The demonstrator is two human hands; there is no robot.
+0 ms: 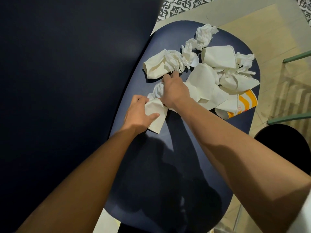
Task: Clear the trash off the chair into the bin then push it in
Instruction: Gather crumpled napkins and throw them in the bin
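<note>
A dark blue chair seat [168, 157] carries a heap of trash at its far end: several crushed white paper cups [218, 56], crumpled tissues [203, 34] and an orange-striped cup [242, 105]. My left hand [139, 111] grips one flattened white cup [155, 115] near the seat's left edge. My right hand [173, 89] reaches just beyond it, fingers curled down onto a crumpled tissue [158, 89] beside another crushed cup [156, 66]; whether it holds the tissue is hidden by the hand.
The dark chair back [67, 64] fills the left side. A black round bin opening [282, 147] shows at the right, by the seat's edge. Green metal legs [296, 57] stand on the beige tiled floor at the right.
</note>
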